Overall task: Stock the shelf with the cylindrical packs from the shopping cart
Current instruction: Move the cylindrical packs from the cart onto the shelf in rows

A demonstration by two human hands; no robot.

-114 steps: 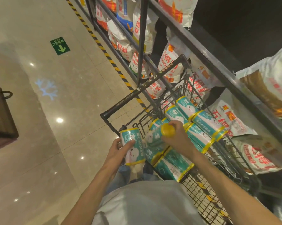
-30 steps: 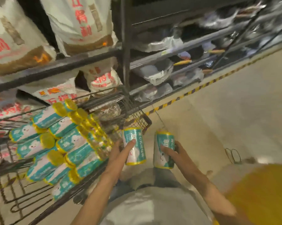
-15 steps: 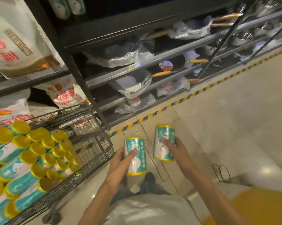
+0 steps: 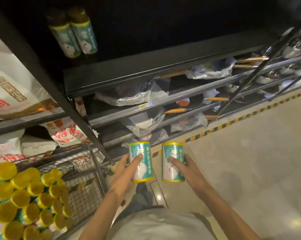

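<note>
My left hand (image 4: 127, 168) is wrapped around one teal cylindrical pack (image 4: 140, 161), thumb across its label, held upright. My right hand (image 4: 187, 168) grips a second pack (image 4: 172, 161) the same way, just beside the first and not touching it. Both sit in front of my chest, above the tiled floor (image 4: 250, 153). To my left the wire shopping cart (image 4: 87, 184) holds many more packs, yellow ends (image 4: 26, 198) facing me. Two packs (image 4: 75, 36) already stand on the dark upper shelf (image 4: 146, 66). Wrapped pans (image 4: 181, 108) fill the lower tiers.
</note>
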